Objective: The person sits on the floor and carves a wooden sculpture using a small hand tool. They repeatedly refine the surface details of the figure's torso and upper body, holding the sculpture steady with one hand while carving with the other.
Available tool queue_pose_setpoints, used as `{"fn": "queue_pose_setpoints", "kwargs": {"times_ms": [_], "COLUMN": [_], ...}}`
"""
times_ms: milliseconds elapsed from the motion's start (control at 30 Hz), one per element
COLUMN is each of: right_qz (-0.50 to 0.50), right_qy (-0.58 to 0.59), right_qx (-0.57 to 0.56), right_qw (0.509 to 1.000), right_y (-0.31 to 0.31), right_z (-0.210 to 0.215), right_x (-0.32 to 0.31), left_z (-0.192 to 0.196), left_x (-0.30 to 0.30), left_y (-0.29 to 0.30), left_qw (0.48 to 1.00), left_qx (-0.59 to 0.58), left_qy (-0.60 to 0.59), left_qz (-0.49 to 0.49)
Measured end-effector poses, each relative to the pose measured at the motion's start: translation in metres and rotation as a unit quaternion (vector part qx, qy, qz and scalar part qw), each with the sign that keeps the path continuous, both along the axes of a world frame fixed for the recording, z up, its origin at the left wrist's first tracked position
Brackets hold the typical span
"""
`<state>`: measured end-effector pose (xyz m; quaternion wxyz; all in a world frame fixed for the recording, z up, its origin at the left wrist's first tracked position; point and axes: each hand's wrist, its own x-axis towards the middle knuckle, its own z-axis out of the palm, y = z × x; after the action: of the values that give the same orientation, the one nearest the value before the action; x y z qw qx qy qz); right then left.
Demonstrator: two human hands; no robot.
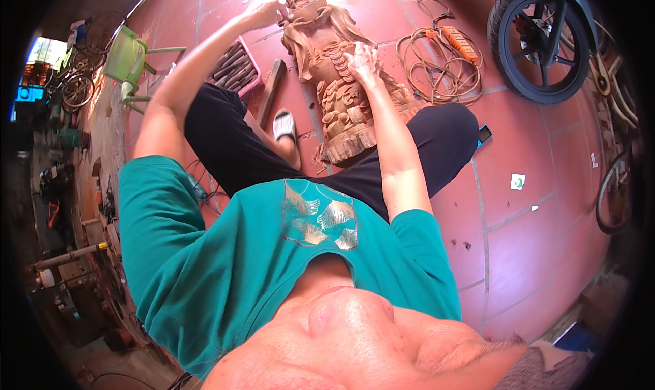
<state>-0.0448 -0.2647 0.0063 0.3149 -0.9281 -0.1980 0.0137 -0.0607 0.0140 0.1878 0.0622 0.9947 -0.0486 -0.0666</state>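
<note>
Carved statue (338,76) pale reddish-brown wood — scale-like pattern mid-body. Floor tiles (532,219) terracotta red. Shirt (225,253) teal, gold leaf print. Trousers (225,137) black. Far-left chair (126,55) light green — far-right power strip (458,43) orange.

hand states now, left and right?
Left hand: fingers bent, touching top of the wooden statue; grip unclear.
Right hand: pressed on the statue's middle; contents unclear.

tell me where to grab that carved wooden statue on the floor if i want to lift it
Probably with two hands, one at each end: the wooden statue lies lengthwise on the red tile floor. Take the thick blocky base near the legs from its sides, and the head end where the left hand rests. The right hand sits on the ornate middle, likely fragile.
</note>
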Motion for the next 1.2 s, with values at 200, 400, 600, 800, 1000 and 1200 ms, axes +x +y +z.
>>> {"fn": "queue_pose_setpoints", "kwargs": {"times_ms": [200,400,600,800,1000,1200], "right_qz": [-0.015,-0.076,-0.145,-0.147,-0.116,-0.129], "right_qy": [-0.050,-0.050,-0.049,-0.012,0.038,0.035], "right_qx": [0.003,0.026,0.019,0.028,0.060,0.031], "right_qw": [0.999,0.995,0.988,0.989,0.991,0.991], "right_y": [0.000,0.008,0.027,0.029,0.028,0.027], "right_z": [-0.001,-0.005,-0.019,-0.021,-0.015,-0.019], "right_x": [-0.008,-0.001,0.004,0.010,0.012,0.015], "left_z": [-0.088,-0.133,-0.150,-0.173,-0.181,-0.177], "left_x": [-0.015,-0.010,0.012,0.013,0.061,0.087], "left_y": [-0.023,-0.019,-0.021,-0.042,-0.009,-0.011], "left_qw": [0.985,0.981,0.998,0.987,0.959,0.963], "left_qx": [-0.107,-0.121,0.020,0.098,0.232,0.251], "left_qy": [-0.077,-0.085,-0.063,-0.061,-0.100,-0.041], "left_qz": [0.112,0.126,0.012,-0.113,-0.129,-0.086]}}
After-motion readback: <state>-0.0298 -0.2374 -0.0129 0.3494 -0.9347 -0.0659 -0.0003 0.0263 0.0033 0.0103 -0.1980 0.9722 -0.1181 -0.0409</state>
